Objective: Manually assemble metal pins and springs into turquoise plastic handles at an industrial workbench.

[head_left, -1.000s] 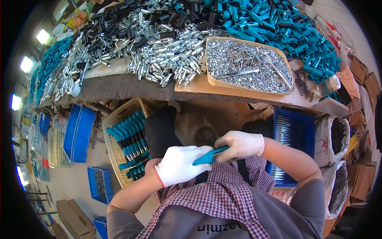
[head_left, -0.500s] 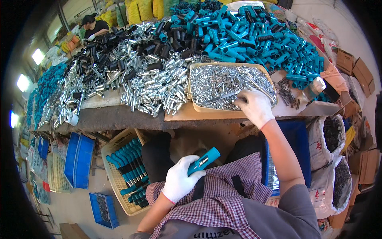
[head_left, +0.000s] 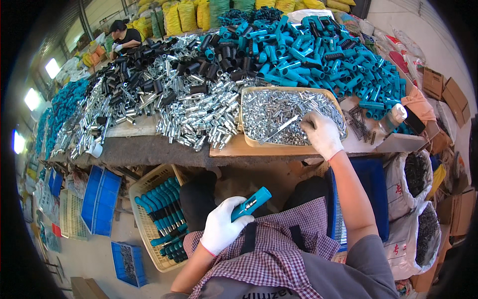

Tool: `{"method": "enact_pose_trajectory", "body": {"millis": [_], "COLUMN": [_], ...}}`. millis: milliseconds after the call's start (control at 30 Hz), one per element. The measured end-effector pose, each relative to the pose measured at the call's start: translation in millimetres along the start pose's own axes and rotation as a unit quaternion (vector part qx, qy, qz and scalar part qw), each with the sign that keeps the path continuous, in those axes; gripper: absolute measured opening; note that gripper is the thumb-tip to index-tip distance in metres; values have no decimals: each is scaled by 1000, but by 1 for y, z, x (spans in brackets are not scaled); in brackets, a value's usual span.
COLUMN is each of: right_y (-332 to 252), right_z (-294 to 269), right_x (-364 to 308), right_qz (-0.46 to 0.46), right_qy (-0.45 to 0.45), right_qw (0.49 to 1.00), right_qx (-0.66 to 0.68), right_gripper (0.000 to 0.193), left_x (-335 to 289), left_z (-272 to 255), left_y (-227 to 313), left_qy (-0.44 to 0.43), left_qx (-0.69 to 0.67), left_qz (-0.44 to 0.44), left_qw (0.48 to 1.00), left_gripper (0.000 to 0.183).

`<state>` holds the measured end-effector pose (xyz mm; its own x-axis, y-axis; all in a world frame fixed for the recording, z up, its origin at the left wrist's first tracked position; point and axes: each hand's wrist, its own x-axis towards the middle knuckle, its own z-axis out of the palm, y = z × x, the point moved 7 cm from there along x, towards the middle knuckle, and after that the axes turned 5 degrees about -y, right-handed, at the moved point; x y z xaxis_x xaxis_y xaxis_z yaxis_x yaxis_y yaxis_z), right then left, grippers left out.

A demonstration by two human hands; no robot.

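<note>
My left hand [head_left: 222,227], gloved in white, is wrapped round a teal plastic tool handle [head_left: 256,201] above my lap. A slot in the handle's side shows a shiny metal part within. My right hand [head_left: 323,134], also gloved, reaches to the right part of a shallow cream tray [head_left: 242,115] heaped with small metal pins and sleeves [head_left: 279,107]. Its fingers are bent together and point down at the parts; whatever they pinch is hidden. A slim flat metal tool [head_left: 280,128] lies across the parts, left of those fingertips.
Beyond the tray rise piles of teal handles [head_left: 318,55], black sleeves [head_left: 226,65] and silver metal fittings [head_left: 204,112]. Loose springs [head_left: 359,122] and a clear bottle [head_left: 393,117] lie to its right. Below left, a crate [head_left: 144,219] holds finished-looking teal-handled tools. Another person [head_left: 124,37] works far left.
My right hand has shifted slightly right over the tray and its fingers have dipped among the parts. The left hand and handle stay nearly in place; the whole view has shifted a little.
</note>
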<state>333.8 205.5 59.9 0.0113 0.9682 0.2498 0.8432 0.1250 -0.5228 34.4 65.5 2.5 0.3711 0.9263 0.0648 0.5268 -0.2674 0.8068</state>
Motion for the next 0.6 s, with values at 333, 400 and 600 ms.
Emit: {"method": "enact_pose_trajectory", "body": {"millis": [333,400,600], "right_y": [-5,3,21], "right_z": [20,14,2], "right_x": [4,6,3], "right_qz": [19,2,-41], "right_qy": [-81,-54,-8], "right_qw": [990,996,994], "right_qx": [-117,-67,100], "right_gripper": [26,23,14], "left_x": [3,1,4], "left_z": [6,3,-8], "left_y": [11,12,14], "left_qy": [-20,-7,3], "left_qx": [4,-3,11], "left_qz": [12,23,17], "left_qw": [1000,1000,1000], "left_gripper": [48,47,46]}}
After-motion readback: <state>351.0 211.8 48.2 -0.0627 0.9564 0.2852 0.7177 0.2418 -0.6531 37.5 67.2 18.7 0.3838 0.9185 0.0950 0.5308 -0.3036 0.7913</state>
